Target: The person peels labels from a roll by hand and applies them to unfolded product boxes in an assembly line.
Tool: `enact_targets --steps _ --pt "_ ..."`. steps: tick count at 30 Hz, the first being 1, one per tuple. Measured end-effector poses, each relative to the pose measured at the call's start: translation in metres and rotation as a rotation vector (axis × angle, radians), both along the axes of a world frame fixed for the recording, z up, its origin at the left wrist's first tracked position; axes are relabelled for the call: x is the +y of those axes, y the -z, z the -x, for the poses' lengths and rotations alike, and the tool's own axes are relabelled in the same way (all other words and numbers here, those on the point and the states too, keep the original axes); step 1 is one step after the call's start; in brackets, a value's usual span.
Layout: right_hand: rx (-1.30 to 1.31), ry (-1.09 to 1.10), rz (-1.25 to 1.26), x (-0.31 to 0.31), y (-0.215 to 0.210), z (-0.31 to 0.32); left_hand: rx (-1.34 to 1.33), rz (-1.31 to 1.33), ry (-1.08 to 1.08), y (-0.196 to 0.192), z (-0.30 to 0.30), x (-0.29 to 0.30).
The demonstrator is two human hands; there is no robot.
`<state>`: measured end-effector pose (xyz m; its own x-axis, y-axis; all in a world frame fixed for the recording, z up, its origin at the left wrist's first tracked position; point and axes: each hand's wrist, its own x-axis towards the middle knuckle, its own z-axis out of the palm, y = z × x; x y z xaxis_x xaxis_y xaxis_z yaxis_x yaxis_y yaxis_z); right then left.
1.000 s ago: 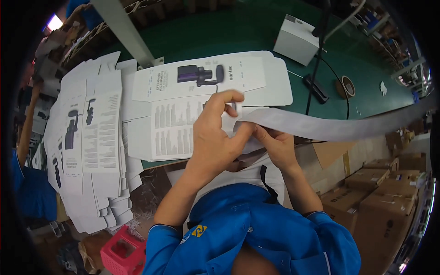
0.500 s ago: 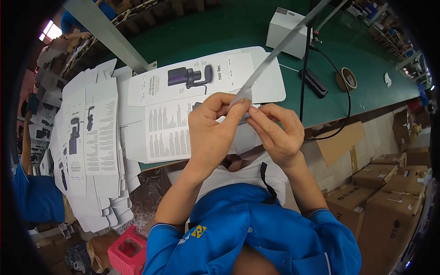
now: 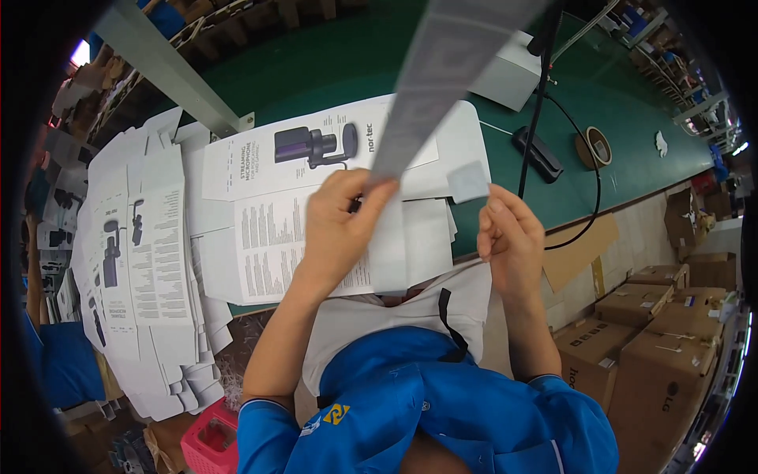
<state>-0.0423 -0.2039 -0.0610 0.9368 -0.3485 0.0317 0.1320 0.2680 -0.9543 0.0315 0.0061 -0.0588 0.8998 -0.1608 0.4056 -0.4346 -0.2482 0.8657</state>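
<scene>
My left hand (image 3: 338,229) is closed on the lower end of a long grey strip (image 3: 442,75) of square stickers, which rises away over the table, blurred by motion. Between the thumb and fingertips of my right hand (image 3: 512,237) is a small pale square sticker (image 3: 469,182), separate from the strip. Under both lies a flat white carton (image 3: 229,170), printed with a dark microphone and blocks of small text. The strip and my left hand cover part of it.
A pile of flat cartons (image 3: 162,261) stands at the left beside a metal post (image 3: 170,71). On the green table (image 3: 332,67) are a white box (image 3: 509,75), a dark elongated device (image 3: 538,154), a black cable and a tape roll (image 3: 594,148). Brown boxes (image 3: 655,371) fill the lower right.
My hands have moved apart: the right went right with a sticker now off the strip, the left a little left and down. The strip has swung to show its broad face.
</scene>
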Motion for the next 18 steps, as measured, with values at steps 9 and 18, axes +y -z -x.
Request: enact_targets --steps 9,18 --pt "0.232 -0.248 -0.472 -0.005 0.027 -0.011 -0.264 -0.332 0.449 0.019 0.001 -0.023" --pt "0.293 -0.206 -0.53 0.0 0.027 -0.006 -0.228 -0.366 0.425 0.019 0.003 -0.024"
